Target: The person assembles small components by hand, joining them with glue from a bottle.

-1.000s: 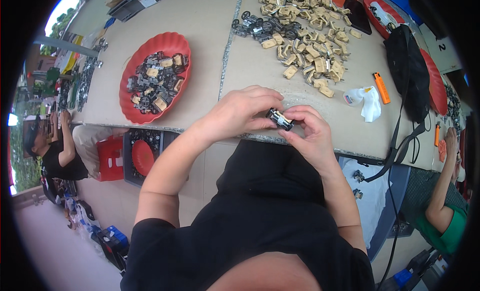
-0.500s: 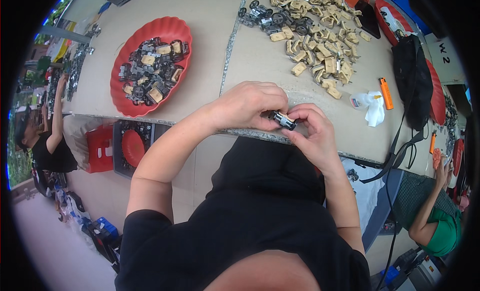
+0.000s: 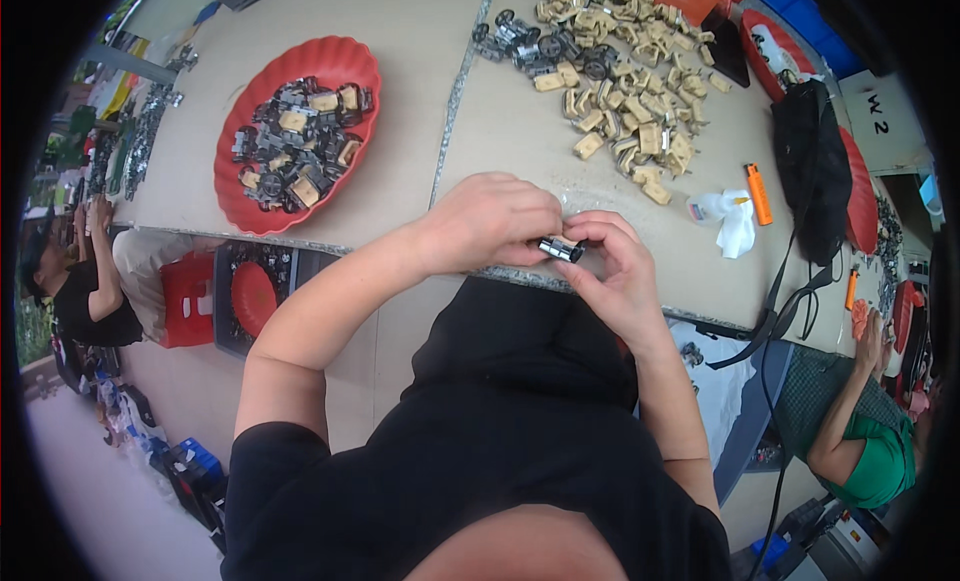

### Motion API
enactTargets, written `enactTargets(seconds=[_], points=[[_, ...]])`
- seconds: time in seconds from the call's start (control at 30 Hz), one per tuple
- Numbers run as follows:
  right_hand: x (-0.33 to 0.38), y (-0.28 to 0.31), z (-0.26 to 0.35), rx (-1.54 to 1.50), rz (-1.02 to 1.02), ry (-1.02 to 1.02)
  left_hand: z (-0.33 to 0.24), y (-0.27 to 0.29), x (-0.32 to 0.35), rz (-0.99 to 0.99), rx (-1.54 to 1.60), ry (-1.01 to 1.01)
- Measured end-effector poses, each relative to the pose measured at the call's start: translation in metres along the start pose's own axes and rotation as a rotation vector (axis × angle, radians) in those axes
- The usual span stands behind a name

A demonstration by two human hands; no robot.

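Both hands, left hand (image 3: 490,219) and right hand (image 3: 612,271), pinch a small dark metal part (image 3: 561,249) at frame centre over the table (image 3: 420,171) edge; its long axis runs left-right, tilting slightly down-right.

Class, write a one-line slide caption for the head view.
Both hands, left hand and right hand, pinch a small black part at the table edge.

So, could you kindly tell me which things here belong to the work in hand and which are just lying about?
In the work:
- small black and silver part, held between left hand and right hand
- red tray of dark parts
- pile of tan parts

Lying about:
- orange lighter
- white crumpled tissue
- black bag
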State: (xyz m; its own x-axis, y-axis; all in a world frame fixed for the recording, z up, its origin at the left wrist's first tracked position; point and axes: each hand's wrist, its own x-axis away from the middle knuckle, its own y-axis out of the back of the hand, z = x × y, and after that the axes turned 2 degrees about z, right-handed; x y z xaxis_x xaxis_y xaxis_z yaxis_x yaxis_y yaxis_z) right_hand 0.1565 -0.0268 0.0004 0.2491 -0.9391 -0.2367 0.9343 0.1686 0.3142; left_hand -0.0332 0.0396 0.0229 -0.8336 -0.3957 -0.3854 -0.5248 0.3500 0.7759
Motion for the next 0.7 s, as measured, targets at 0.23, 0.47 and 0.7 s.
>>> enactTargets(seconds=[0.23, 0.47, 0.7], points=[[-0.002, -0.003, 0.013, -0.633, -0.103, -0.391, -0.021, -0.003, 0.005, -0.175, -0.617, -0.239], [-0.009, -0.004, 0.005, -0.613, -0.098, -0.368, -0.025, -0.007, 0.000, -0.207, -0.593, -0.143], [-0.009, -0.006, -0.001, -0.575, -0.174, -0.311, -0.039, -0.035, -0.007, -0.497, 0.883, 0.792]])
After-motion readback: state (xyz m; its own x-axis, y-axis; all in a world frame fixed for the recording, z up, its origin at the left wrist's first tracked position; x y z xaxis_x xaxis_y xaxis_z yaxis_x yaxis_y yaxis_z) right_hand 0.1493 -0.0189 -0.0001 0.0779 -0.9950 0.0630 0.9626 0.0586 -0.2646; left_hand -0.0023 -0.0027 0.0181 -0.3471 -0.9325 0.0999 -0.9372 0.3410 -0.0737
